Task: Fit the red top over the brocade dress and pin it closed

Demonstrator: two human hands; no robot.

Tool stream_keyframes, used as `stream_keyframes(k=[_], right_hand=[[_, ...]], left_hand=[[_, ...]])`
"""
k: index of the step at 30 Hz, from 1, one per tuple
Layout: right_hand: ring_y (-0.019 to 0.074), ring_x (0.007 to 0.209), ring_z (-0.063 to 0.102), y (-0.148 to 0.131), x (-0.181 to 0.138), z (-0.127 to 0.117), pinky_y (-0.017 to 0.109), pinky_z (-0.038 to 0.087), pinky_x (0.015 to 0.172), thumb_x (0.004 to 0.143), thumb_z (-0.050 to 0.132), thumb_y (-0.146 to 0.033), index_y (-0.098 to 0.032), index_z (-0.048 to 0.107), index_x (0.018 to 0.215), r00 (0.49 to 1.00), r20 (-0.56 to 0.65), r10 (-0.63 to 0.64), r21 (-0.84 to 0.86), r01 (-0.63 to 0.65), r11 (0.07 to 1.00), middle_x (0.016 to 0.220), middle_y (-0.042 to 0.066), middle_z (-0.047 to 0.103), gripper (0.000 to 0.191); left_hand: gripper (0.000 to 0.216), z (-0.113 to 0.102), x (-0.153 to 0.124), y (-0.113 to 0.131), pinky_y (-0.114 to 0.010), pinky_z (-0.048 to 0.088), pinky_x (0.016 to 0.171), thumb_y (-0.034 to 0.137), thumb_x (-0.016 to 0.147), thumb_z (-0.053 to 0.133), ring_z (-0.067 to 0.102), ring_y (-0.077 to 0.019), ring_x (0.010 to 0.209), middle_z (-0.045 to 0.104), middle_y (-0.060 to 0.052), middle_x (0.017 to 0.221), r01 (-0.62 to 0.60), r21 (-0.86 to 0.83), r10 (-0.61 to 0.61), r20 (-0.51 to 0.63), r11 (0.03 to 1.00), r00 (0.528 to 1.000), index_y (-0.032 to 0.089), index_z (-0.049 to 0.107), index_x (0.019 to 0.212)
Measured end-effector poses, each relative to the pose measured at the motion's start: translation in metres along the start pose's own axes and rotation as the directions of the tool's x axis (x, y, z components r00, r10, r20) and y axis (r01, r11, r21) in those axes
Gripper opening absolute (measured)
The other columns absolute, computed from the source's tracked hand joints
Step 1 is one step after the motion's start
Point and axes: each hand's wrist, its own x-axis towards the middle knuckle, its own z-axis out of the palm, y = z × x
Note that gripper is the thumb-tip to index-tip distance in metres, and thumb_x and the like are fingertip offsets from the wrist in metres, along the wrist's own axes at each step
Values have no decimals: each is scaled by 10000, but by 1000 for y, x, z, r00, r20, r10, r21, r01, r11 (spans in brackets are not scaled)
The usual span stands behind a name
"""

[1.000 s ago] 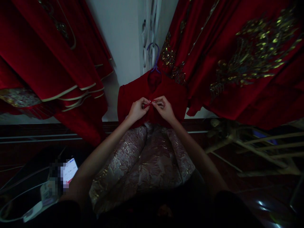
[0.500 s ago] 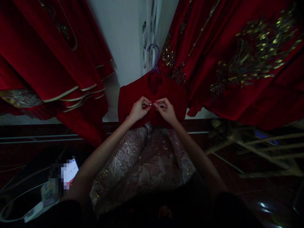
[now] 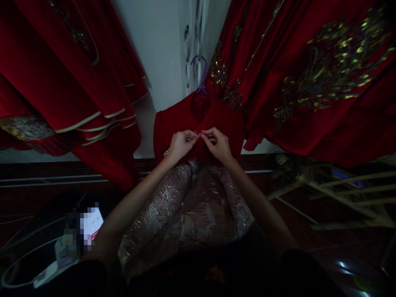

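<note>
Left hand (image 3: 180,145) and right hand (image 3: 219,145) pinch narrow fingers (image 3: 189,135) on the chest of the red dress (image 3: 167,123), hung on a purple hanger (image 3: 202,74) against the wall (image 3: 161,49); a hard tug could likely drag it off.

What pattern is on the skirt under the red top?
The skirt is pale pink with shiny gold brocade, clearest in the head view.

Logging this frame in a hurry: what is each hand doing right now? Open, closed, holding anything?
Left hand: closed, fingertips pinching the front of the red top.
Right hand: closed, pinching the red top at the same spot.
</note>
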Motion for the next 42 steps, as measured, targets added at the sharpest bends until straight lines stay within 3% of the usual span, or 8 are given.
stream_keyframes(k=[6,15,21,25,30,33,37,42], right_hand=[[168,897,658,-2,0,-2,347,592,772,871,574,-356,-235,664,977,1000,2,15,-10,-15,1000,1040,45,677,185],[176,844,694,11,6,-2,365,602,767,770,696,-369,-220,686,951,994,24,103,171,-106,980,974,34,718,235],[169,816,683,11,9,-4,364,598,762,732,713,-329,-201,680,946,991,18,132,162,-133,978,945,41,714,252],[158,836,657,14,8,-5,337,583,754,706,695,-258,-202,640,968,991,20,130,159,-132,978,962,35,684,273],[146,839,604,29,13,14,323,538,800,741,597,-247,-216,539,975,986,-88,143,112,-133,985,972,33,627,243],[182,1083,561,39,8,29,364,454,1000,809,546,-370,-222,486,1154,981,-102,165,201,-142,969,1191,82,566,380],[207,1385,335,48,-15,30,385,274,1169,825,523,-533,-245,344,1366,970,-16,243,318,-226,921,1488,86,346,638],[233,1260,504,54,-50,10,409,417,1066,698,696,-374,-235,179,1457,964,170,206,283,-248,926,1400,137,459,928]], left_hand=[[135,2,-1,5,-301,563,744,184,769,602,695,-155,745,740,-61,839,-29,71,27,36,997,999,151,696,859],[106,5,0,7,-273,550,683,211,749,631,690,-152,703,734,-50,779,-25,72,25,7,997,1000,152,683,819],[104,4,2,11,-258,518,670,204,773,600,682,-155,700,732,-39,773,-76,231,67,45,970,997,171,682,827],[105,3,3,22,-273,486,665,236,806,582,675,-183,695,723,-40,756,-173,433,132,125,884,983,194,675,831],[131,17,3,31,-306,480,709,186,796,564,671,-232,793,712,-90,893,-224,547,172,145,807,974,182,641,902],[171,32,4,26,-313,487,764,120,787,533,670,-229,840,709,-89,920,-106,463,111,16,880,994,175,631,916],[165,50,4,3,-302,513,783,167,835,529,678,-197,855,713,-88,949,49,112,-40,-76,993,996,163,626,967],[192,66,-1,-27,-300,519,855,253,859,551,665,-156,904,696,-102,1036,105,-321,-140,-87,941,986,141,617,1000]])
